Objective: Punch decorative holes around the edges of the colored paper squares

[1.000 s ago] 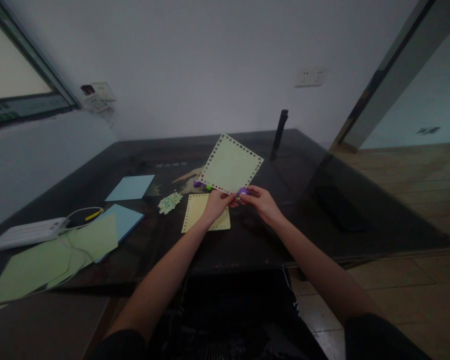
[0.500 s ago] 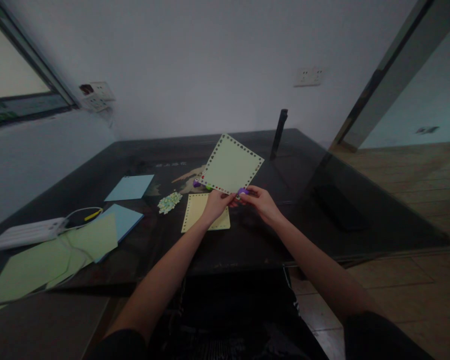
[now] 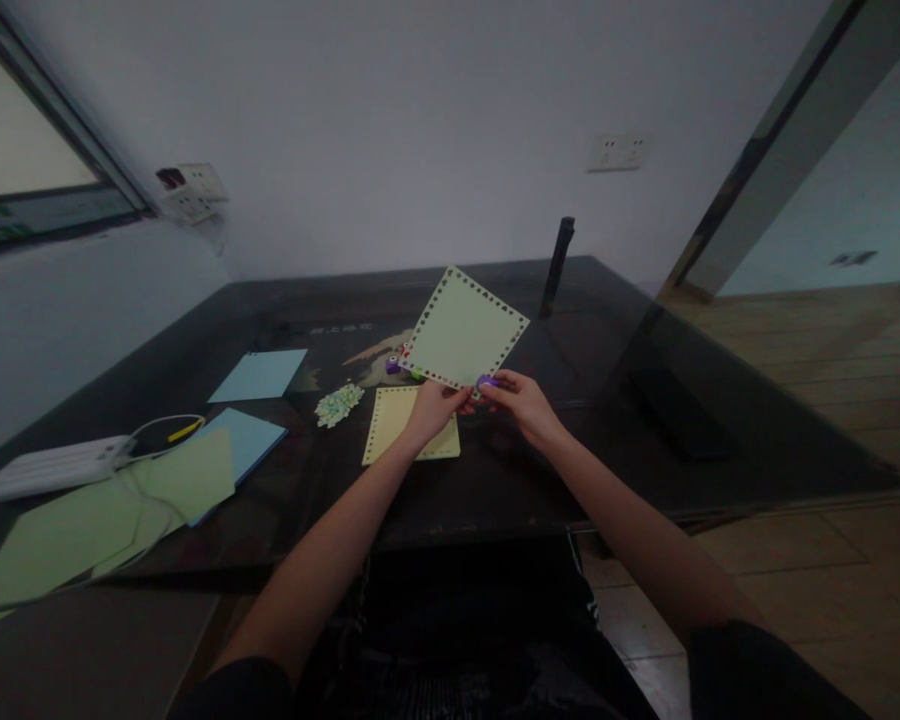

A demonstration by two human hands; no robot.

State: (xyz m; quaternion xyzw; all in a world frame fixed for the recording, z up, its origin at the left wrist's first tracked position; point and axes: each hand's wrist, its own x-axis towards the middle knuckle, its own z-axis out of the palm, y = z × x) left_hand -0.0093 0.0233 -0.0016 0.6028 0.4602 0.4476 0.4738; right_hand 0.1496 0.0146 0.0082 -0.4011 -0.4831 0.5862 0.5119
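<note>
A pale green sheet of paper (image 3: 465, 328), with small holes punched along its edges, is tilted up above the table. My left hand (image 3: 436, 408) pinches it near its lower corner. In my right hand (image 3: 519, 398) is a small purple craft punch (image 3: 486, 382), gripped at the sheet's bottom corner; whether the edge sits inside its slot I cannot tell. Beneath my left hand lies yellowish paper (image 3: 381, 432) with punched borders. Another purple punch (image 3: 393, 366), with red and green pieces beside it, is partly hidden behind the raised sheet. Left of these is a heap of paper bits (image 3: 337, 405).
Blue sheets (image 3: 259, 375) and green sheets (image 3: 67, 525) lie on the left of the dark table (image 3: 307, 500). A white power strip (image 3: 52, 467) with a cable rests there. A black upright object (image 3: 557, 268) stands at the back, and a flat black object (image 3: 679, 413) lies right.
Almost nothing differs. The raised sheet has shifted very slightly to the right; both hands keep their hold in the same place.
</note>
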